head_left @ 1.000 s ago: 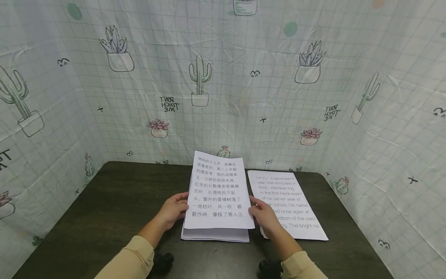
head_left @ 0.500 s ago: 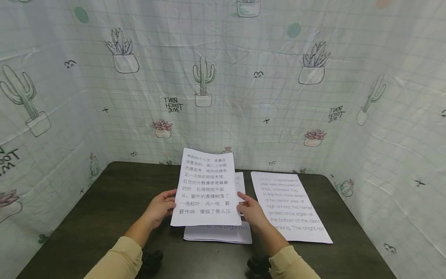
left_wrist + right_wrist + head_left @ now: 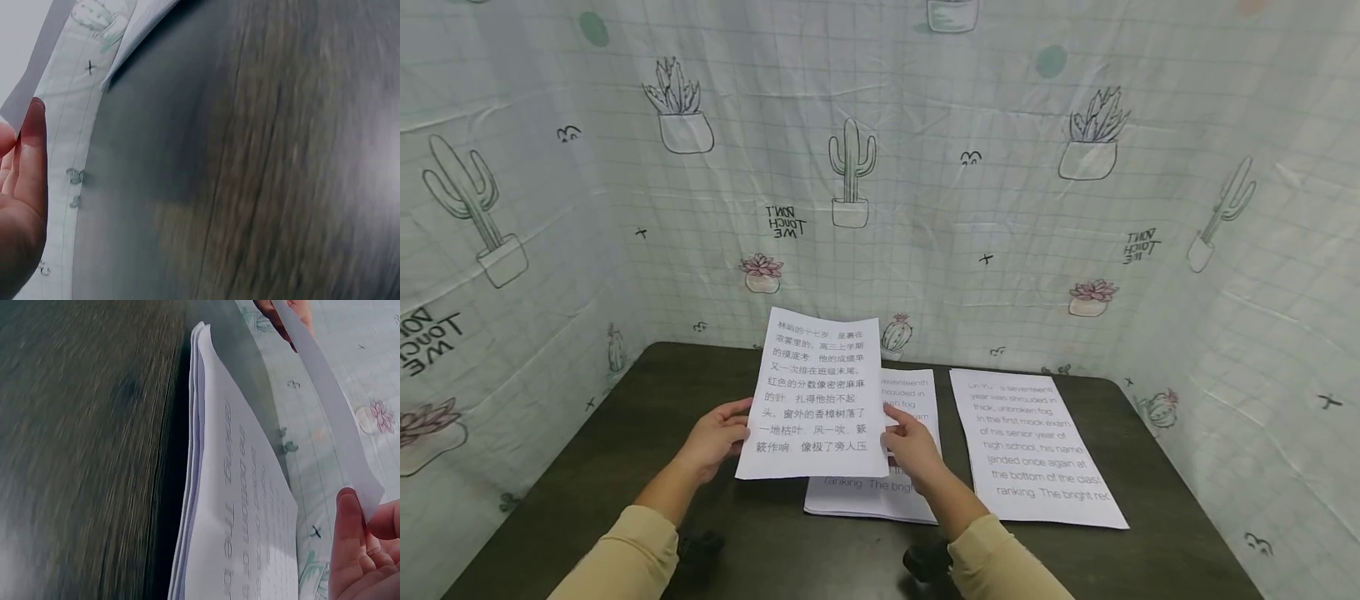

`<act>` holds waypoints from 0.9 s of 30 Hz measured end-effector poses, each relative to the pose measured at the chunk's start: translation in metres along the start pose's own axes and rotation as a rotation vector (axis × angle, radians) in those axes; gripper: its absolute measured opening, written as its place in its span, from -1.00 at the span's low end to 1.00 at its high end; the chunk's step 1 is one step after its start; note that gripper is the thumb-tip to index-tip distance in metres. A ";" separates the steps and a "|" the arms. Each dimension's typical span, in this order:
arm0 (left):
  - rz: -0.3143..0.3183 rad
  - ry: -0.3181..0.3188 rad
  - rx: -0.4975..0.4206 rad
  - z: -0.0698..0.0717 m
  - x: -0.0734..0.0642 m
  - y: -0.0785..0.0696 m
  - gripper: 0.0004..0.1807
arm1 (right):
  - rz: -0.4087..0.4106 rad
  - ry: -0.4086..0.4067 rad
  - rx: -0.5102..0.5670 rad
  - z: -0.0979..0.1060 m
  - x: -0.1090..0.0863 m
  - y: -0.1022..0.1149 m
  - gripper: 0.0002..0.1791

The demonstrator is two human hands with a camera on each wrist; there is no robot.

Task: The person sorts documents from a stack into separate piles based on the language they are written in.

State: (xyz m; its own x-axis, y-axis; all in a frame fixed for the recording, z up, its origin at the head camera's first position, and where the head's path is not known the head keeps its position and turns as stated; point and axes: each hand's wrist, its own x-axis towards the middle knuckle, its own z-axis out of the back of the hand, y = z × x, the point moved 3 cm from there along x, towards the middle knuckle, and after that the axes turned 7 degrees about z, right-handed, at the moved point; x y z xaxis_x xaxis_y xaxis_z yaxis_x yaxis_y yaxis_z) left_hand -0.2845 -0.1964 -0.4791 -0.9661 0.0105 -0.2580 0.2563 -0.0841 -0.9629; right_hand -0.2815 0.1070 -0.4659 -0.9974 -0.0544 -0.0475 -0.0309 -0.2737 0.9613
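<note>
Both hands hold up one sheet of paper (image 3: 812, 392) printed with Chinese text, tilted above the table. At its left edge the left hand (image 3: 716, 437) pinches it between thumb and fingers. The right hand (image 3: 913, 445) pinches the opposite edge, as the right wrist view also shows with thumb and fingers on the sheet's rim. Below and to the right lies a stack of paper (image 3: 872, 498), its top page in English text and partly hidden by the raised sheet. In the right wrist view the stack (image 3: 244, 506) shows several layered edges.
Farther right on the dark wood-grain table (image 3: 595, 467) lies another English-printed paper pile (image 3: 1037, 450). A cactus-print curtain (image 3: 910, 208) hangs along the table's back and sides. Dark objects (image 3: 925, 560) sit under the wrists.
Both hands have carried the Chinese-text sheet leftward and slightly up, off the middle stack. The English page beneath has come into view. The right hand no longer overlaps the right pile.
</note>
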 end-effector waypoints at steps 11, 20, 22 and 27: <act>0.004 -0.057 0.053 0.027 -0.003 -0.002 -0.38 | 0.004 0.027 0.019 -0.029 0.004 0.011 -0.36; 0.023 -0.119 0.120 0.051 -0.006 -0.001 -0.39 | 0.006 0.051 0.035 -0.052 0.008 0.022 -0.36; 0.037 -0.137 0.135 0.056 -0.006 0.000 -0.40 | 0.014 0.056 0.035 -0.058 0.008 0.025 -0.36; 0.058 -0.175 0.177 0.070 -0.005 0.004 -0.39 | 0.020 0.066 0.038 -0.072 0.007 0.030 -0.37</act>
State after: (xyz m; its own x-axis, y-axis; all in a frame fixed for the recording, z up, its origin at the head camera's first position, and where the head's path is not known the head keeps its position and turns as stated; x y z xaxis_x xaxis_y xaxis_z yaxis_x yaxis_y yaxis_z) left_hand -0.2805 -0.2664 -0.4756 -0.9447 -0.1703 -0.2803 0.3168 -0.2531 -0.9141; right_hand -0.2849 0.0297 -0.4571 -0.9914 -0.1226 -0.0451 -0.0150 -0.2357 0.9717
